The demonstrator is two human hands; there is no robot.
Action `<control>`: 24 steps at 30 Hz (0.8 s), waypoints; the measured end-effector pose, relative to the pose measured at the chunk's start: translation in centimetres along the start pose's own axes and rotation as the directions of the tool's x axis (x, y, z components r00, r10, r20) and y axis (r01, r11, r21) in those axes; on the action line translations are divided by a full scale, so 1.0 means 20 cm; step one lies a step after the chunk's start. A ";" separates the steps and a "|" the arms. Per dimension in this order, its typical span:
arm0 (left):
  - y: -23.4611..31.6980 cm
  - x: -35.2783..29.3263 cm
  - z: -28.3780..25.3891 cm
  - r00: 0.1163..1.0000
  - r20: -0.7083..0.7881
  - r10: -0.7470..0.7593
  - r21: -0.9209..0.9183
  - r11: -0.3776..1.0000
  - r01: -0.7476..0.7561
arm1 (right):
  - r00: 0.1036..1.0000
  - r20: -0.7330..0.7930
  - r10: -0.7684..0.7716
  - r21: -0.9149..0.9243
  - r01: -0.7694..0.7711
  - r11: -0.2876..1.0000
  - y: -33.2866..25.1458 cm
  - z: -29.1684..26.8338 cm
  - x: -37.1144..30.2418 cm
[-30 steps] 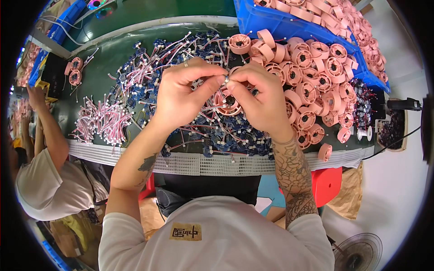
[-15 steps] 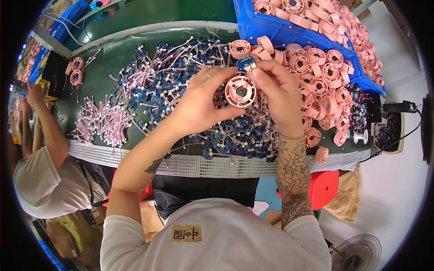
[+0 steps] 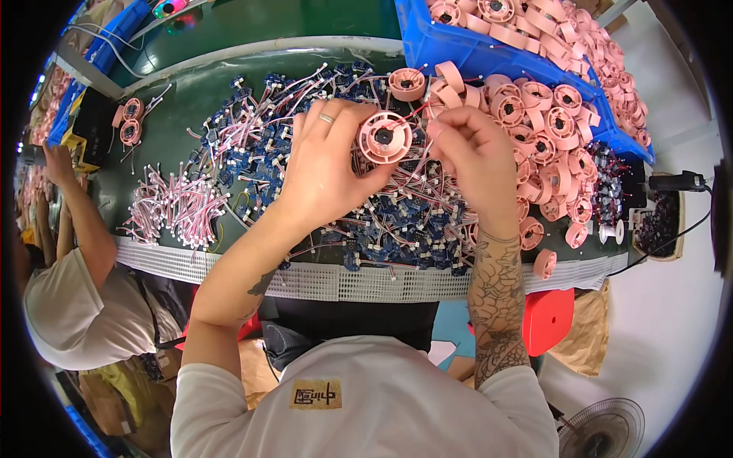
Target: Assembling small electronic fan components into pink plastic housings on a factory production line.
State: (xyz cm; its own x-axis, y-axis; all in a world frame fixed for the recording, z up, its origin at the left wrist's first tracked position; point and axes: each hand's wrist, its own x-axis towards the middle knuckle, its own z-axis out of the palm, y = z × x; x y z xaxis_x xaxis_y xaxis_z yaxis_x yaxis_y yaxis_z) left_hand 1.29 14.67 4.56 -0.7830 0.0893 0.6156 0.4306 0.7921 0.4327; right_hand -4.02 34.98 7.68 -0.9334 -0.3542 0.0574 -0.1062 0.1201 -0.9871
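My left hand (image 3: 317, 172) is closed around a round pink fan housing (image 3: 368, 149) with a black hub, its open face turned up. A thin red wire (image 3: 417, 111) runs from the housing toward my right hand (image 3: 486, 164). The thumb and forefinger of that hand are pinched together at the wires, just right of the housing; their tips hide exactly what they grip. Beneath both hands spreads a heap of small blue circuit boards (image 3: 382, 237) with white and red leads.
Pink fan housings (image 3: 546, 145) pile up on the right, before a blue crate (image 3: 489, 57) full of more. A bundle of pink-and-white cables (image 3: 179, 202) lies left. White wire spools (image 3: 611, 231) stand near the right edge. A co-worker's arm (image 3: 88, 217) reaches in at far left.
My left hand has shifted the housing left and slightly up. My right hand has drawn apart from it, and the blue circuit board formerly at my fingertips no longer shows there.
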 end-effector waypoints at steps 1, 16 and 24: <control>0.00 0.00 0.00 1.000 0.001 -0.019 0.026 0.999 0.019 | 1.000 0.000 0.002 0.000 -0.002 1.000 0.00 0.01 0.00; 0.02 -0.01 0.02 0.996 -0.012 -0.089 0.060 0.994 0.089 | 0.985 -0.113 -0.134 0.198 0.154 0.968 0.06 0.23 -0.06; -0.04 0.01 -0.01 0.998 -0.059 0.008 0.001 1.000 -0.008 | 0.889 -0.225 -0.399 -0.146 0.374 0.916 0.10 0.13 -0.01</control>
State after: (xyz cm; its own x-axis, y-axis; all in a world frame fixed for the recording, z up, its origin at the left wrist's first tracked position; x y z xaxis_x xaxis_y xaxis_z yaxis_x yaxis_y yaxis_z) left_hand 0.82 13.93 4.50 -0.7516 0.0599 0.6570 0.4366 0.7917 0.4273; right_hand -3.16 32.92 5.29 -0.8644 -0.1545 0.4785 -0.4966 0.1123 -0.8607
